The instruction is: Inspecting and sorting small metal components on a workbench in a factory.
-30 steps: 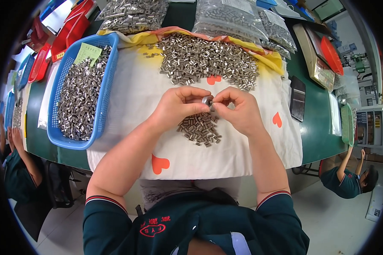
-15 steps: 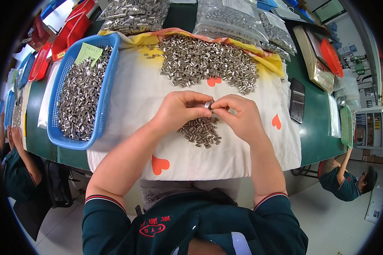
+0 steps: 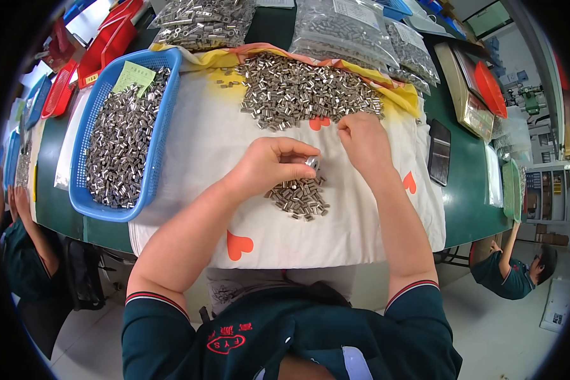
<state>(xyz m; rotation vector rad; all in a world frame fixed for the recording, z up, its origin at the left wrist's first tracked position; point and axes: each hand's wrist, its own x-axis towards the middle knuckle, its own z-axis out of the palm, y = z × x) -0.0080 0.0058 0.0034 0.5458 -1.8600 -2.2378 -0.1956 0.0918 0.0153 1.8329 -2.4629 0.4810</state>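
Observation:
Between the thumb and fingers of my left hand (image 3: 269, 166) is a small shiny metal piece with a hole in its end (image 3: 312, 163). That hand hovers over a small pile of short metal sleeves (image 3: 299, 199) on the white cloth (image 3: 190, 164). My right hand (image 3: 366, 142) is at the near right edge of a large heap of metal sleeves (image 3: 297, 92), its fingers curled together. Whatever the fingertips pinch there, if anything, is hidden. A red heart print (image 3: 318, 123) shows on the cloth beside the heap's near edge.
At left stands a blue basket (image 3: 76, 183) filled with metal sleeves, a green paper slip (image 3: 134, 77) on top. Clear bags of metal parts (image 3: 342, 31) line the back. A dark phone (image 3: 441, 152) lies at right. Co-workers sit at both sides.
My right hand has left the metal piece and moved away and to the right, to the edge of the large heap. My left hand keeps its grip almost in place.

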